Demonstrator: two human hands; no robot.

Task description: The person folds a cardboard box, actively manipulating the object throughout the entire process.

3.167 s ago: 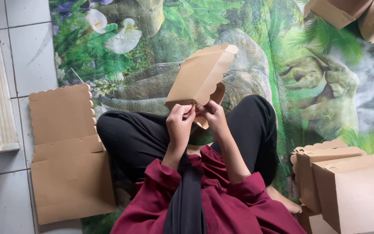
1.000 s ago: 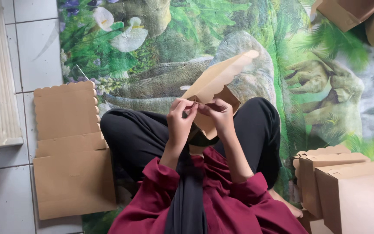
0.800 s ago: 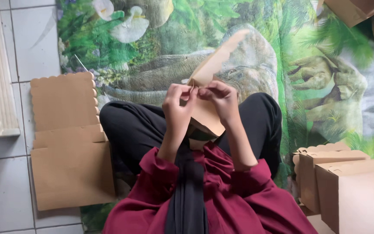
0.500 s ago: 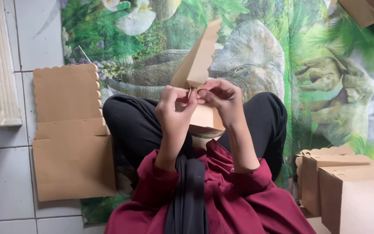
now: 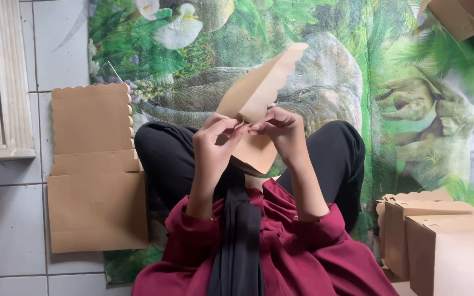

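In the head view, the person sits cross-legged on a green printed floor mat with animals and leaves [image 5: 412,109], holding a flat brown kraft-card box blank with a scalloped edge [image 5: 259,93] up over the lap, between the knees. The left hand [image 5: 212,145] and the right hand [image 5: 281,129] meet at its middle, fingertips narrowed to a pinch on a fold or tab there; the exact point of grip is hidden behind the fingers. The scalloped panel tilts up and away, unsupported. With the pinch this small, the thin card could buckle or crease off its score line, or a tab could tear under uneven pressure, and the loose panel could swing and twist out of the grip. A stack of flat brown card blanks [image 5: 94,175] lies on the tiled floor at the left; folded brown boxes [image 5: 440,241] stand at the right, close enough for an elbow to knock them.
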